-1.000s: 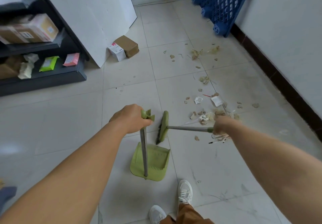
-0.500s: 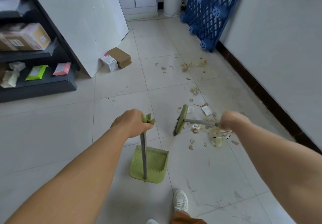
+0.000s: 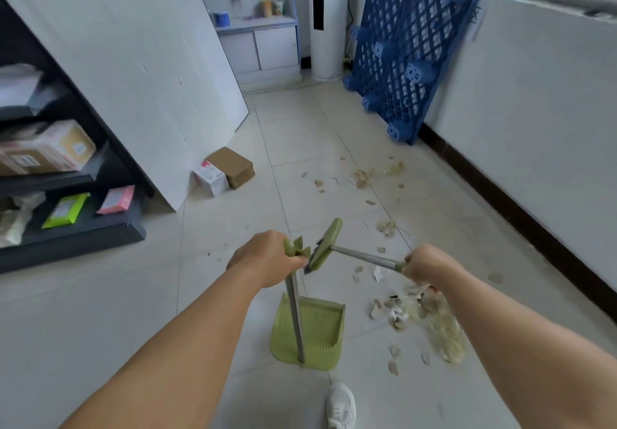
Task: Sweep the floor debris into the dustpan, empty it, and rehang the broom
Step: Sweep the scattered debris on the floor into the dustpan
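My left hand [image 3: 267,260] grips the top of the metal handle of a green dustpan [image 3: 317,332], which stands on the tiled floor in front of my feet. My right hand [image 3: 429,263] holds the end of a short green broom [image 3: 325,245], whose head is lifted off the floor, next to my left hand. A heap of light debris [image 3: 430,320] lies just right of the dustpan, under my right forearm. More scraps [image 3: 364,175] trail away across the tiles toward the far wall.
A blue plastic pallet [image 3: 405,48] leans on the right wall. A white board [image 3: 140,61] leans against dark shelves [image 3: 66,228] at left, with two small boxes [image 3: 223,171] at its foot. My white shoe [image 3: 340,405] is below the dustpan.
The view has tilted up and shows more of the room. The broom head has risen off the floor toward my left hand. The debris heap now lies nearer the dustpan.
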The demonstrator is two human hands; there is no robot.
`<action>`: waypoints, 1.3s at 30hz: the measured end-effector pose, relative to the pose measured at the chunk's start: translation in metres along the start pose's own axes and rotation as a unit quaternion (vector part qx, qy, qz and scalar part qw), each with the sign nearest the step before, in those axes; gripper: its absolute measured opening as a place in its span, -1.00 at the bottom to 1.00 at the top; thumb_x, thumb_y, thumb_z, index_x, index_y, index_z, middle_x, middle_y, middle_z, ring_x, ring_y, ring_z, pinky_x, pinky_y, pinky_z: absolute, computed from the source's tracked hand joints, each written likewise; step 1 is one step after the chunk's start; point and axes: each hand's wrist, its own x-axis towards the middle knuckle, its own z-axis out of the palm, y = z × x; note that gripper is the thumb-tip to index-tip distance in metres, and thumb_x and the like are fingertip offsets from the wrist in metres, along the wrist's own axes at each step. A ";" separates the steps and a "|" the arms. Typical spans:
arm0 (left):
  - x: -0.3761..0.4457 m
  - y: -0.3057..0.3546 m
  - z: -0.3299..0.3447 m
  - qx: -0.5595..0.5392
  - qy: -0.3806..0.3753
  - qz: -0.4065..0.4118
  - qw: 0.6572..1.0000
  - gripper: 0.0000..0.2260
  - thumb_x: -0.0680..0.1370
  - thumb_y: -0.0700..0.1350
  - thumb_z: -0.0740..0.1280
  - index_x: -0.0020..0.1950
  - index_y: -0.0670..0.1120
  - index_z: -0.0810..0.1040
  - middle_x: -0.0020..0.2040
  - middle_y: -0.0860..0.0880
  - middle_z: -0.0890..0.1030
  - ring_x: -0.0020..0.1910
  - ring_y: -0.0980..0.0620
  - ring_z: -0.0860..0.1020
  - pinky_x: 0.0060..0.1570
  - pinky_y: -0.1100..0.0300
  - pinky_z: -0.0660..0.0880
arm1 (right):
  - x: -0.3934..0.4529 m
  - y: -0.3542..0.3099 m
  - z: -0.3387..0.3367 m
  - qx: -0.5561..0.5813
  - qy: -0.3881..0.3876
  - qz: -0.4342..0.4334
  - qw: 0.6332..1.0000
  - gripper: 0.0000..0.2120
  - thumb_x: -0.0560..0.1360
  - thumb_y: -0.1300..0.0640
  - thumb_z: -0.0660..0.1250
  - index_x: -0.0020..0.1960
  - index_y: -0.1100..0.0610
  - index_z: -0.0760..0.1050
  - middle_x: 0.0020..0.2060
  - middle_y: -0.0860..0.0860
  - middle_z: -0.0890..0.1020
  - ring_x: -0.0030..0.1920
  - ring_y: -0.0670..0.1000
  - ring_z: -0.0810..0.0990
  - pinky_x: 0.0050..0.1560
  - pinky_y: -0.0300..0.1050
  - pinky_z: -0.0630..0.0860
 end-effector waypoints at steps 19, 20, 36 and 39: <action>0.353 0.017 -0.174 0.002 0.030 0.008 1.000 -0.71 0.49 0.20 0.37 -0.24 0.02 0.46 -0.21 0.03 0.56 -0.20 0.01 0.56 -0.20 0.13 0.48 | 0.246 -0.248 -0.174 0.127 -0.026 -0.024 0.991 -0.70 0.50 0.23 0.21 0.18 0.13 0.56 -0.24 0.10 0.57 -0.40 0.07 0.45 -0.41 -0.18 0.41; 0.371 0.016 -0.185 0.003 0.029 0.009 1.000 -0.71 0.49 0.18 0.38 -0.26 0.02 0.44 -0.23 0.04 0.54 -0.23 0.03 0.54 -0.23 0.16 0.45 | 0.258 -0.262 -0.183 0.131 -0.025 -0.020 0.991 -0.70 0.51 0.22 0.21 0.20 0.13 0.55 -0.22 0.10 0.58 -0.38 0.08 0.46 -0.40 -0.18 0.41; 0.637 0.022 -0.263 0.001 -0.002 -0.031 1.000 -0.66 0.52 0.13 0.39 -0.33 0.01 0.37 -0.34 0.04 0.46 -0.37 0.06 0.43 -0.32 0.20 0.34 | 0.508 -0.439 -0.257 0.057 -0.067 -0.033 0.996 -0.71 0.56 0.23 0.11 0.17 0.21 0.54 -0.25 0.10 0.58 -0.40 0.05 0.51 -0.33 -0.15 0.49; 0.674 0.030 -0.269 0.005 -0.007 -0.038 0.999 -0.66 0.52 0.11 0.39 -0.32 -0.02 0.36 -0.32 0.03 0.46 -0.38 0.07 0.41 -0.37 0.21 0.30 | 0.543 -0.455 -0.263 0.024 -0.084 -0.039 0.995 -0.69 0.56 0.24 0.10 0.20 0.18 0.52 -0.25 0.07 0.53 -0.33 0.07 0.49 -0.29 -0.13 0.46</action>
